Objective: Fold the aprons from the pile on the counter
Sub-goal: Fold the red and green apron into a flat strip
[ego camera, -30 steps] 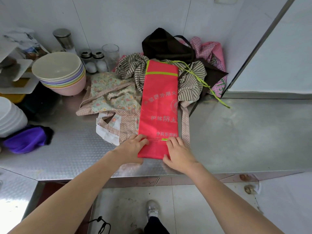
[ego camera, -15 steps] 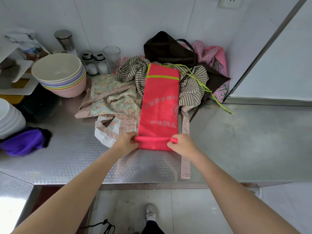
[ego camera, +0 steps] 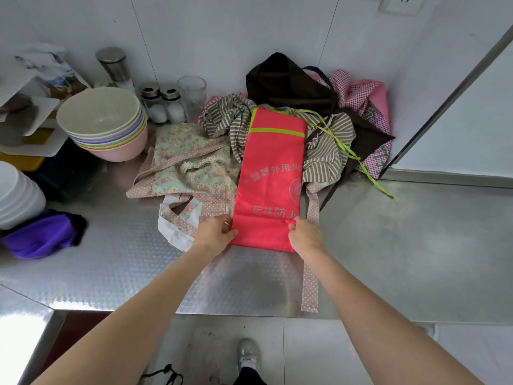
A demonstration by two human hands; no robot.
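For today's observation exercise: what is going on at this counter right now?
A person is folding a red apron on the steel counter. The left hand and right hand each pinch its near end, one at each side edge. Its far end lies on the pile: striped apron, floral apron, dark apron, all unfolded.

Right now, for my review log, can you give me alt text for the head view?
Both hands, left hand and right hand, grip the near end of a long red apron on a steel counter. Behind it lies a pile of aprons; stacked bowls stand at left.
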